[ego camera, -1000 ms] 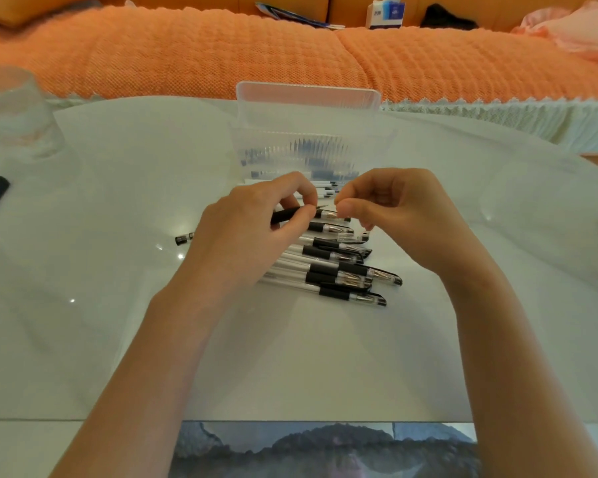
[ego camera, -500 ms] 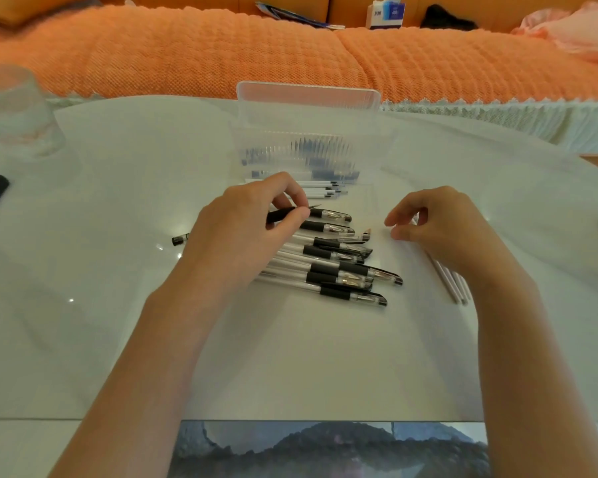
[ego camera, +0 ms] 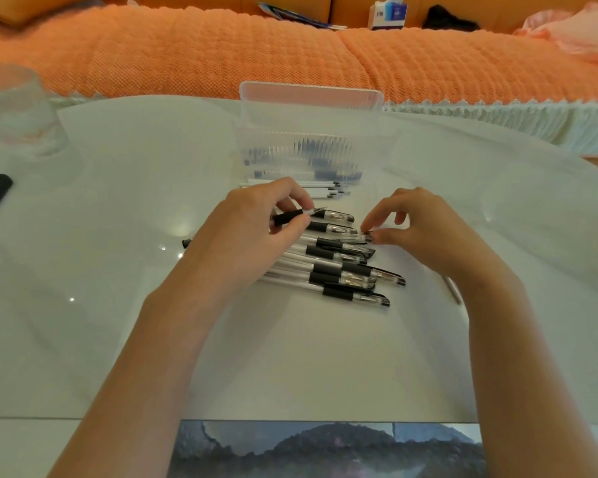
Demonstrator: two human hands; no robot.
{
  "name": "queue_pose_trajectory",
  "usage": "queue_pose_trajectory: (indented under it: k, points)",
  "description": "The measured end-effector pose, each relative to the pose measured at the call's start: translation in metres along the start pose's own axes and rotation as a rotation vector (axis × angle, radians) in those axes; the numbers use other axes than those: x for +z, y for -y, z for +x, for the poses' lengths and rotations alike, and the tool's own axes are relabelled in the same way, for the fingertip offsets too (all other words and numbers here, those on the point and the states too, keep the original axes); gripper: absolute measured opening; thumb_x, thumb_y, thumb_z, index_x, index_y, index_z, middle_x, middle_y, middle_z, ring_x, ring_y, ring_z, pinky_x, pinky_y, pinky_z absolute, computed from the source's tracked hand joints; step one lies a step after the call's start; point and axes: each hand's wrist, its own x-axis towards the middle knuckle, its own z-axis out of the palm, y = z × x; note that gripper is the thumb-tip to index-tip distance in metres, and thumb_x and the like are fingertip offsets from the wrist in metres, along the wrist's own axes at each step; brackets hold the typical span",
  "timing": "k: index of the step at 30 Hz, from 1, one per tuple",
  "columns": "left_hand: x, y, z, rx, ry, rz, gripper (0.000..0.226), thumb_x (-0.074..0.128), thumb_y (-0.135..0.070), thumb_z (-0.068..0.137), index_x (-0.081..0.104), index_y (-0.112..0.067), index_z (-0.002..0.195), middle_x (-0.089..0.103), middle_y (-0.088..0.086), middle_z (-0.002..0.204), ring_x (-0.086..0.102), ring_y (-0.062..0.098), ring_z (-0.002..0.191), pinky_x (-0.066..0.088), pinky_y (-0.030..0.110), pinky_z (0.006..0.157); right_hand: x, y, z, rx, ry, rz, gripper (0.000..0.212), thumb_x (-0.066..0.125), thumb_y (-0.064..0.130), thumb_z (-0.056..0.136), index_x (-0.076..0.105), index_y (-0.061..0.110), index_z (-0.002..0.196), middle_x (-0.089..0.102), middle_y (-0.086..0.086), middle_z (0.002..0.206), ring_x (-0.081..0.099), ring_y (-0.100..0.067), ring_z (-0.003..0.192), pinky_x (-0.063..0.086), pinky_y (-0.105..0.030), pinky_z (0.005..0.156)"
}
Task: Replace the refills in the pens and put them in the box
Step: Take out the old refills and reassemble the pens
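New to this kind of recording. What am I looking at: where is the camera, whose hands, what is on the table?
No machine here: a person works with bare hands, and one camera worn on the head looks down at them. On the white table lie a pile of pens, some white refills and, behind them, a clear plastic box. A glass stands far left. The left grip, meaning the left hand, holds one pen. The right grip pinches a small part at the end of a pen in the pile; what it is cannot be told.
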Motion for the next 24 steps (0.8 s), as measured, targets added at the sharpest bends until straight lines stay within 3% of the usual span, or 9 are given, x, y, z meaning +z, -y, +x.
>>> queue_pose_trajectory:
  k: [5,8,10,14,24]
  points:
    - [0.0,0.001,0.001,0.004,0.006,-0.046,0.012,0.061,-0.025,0.09,0.061,-0.031,0.1,0.061,-0.016,0.087,0.057,-0.005,0.079,0.038,-0.001,0.064,0.0,-0.003,0.0,0.015,-0.078,0.031,0.011,0.068,0.014,0.084,0.067,0.025,0.081,0.063,0.01,0.087,0.052,-0.005,0.081,0.035,-0.011,0.064]
    - [0.001,0.001,0.002,0.009,0.002,-0.067,0.011,0.064,-0.024,0.087,0.062,-0.027,0.098,0.062,-0.015,0.086,0.056,-0.011,0.076,0.035,-0.004,0.065,-0.005,0.005,-0.004,-0.032,-0.179,0.188,0.006,0.067,0.013,0.085,0.068,0.019,0.086,0.066,0.01,0.084,0.057,0.0,0.075,0.039,-0.004,0.064]
    - [0.001,0.001,0.002,0.021,-0.002,-0.066,0.01,0.066,-0.023,0.086,0.062,-0.026,0.096,0.062,-0.016,0.084,0.054,-0.016,0.075,0.035,-0.004,0.065,-0.006,0.015,-0.006,-0.09,-0.169,0.298,0.007,0.069,0.014,0.084,0.068,0.02,0.085,0.067,0.011,0.081,0.057,0.003,0.072,0.041,-0.007,0.065]
    - [0.001,0.0,0.001,0.035,-0.015,-0.045,0.012,0.067,-0.024,0.085,0.063,-0.025,0.096,0.064,-0.014,0.086,0.058,-0.007,0.084,0.037,-0.003,0.067,-0.001,0.026,-0.005,-0.143,-0.103,0.369,0.008,0.071,0.017,0.082,0.068,0.025,0.084,0.068,0.01,0.084,0.059,-0.006,0.079,0.046,-0.018,0.069]
    - [0.0,-0.003,0.001,0.038,0.001,-0.011,0.012,0.067,-0.027,0.085,0.061,-0.03,0.095,0.063,-0.016,0.086,0.058,-0.003,0.086,0.039,0.0,0.072,0.002,0.03,-0.005,-0.174,-0.1,0.383,0.01,0.07,0.018,0.084,0.067,0.028,0.084,0.068,0.009,0.085,0.058,-0.004,0.078,0.044,-0.012,0.067]
